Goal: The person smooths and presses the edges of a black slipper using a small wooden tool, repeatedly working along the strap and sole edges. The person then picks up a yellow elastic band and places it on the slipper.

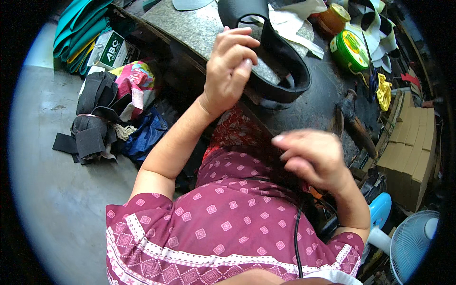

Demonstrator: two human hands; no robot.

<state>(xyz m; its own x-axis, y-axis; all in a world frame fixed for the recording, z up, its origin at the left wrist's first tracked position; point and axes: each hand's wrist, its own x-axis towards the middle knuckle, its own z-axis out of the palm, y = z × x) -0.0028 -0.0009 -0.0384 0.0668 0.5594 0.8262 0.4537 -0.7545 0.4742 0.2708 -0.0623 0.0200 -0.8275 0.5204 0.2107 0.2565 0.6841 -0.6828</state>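
Note:
A wide black strip [294, 71] loops over the edge of the workbench, its upper end lying on a speckled grey slab [185, 23]. My left hand [229, 66] is closed beside this strip, with fingers curled and thumb bent against them. Whatever it may grip is hidden by the fingers. Lower and to the right, my right hand [316, 156] hovers in front of the bench edge, apart from the strip. Its fingers are bent and smeared by motion, so I cannot see whether anything is between them.
A hammer [354, 118] lies on the bench's right side. Behind it stand a green tub [349, 50] and an orange-brown jar [334, 19]. Cardboard pieces [408, 147] and a blue fan [413, 242] are at right. Black strip bundles [92, 128] rest at left.

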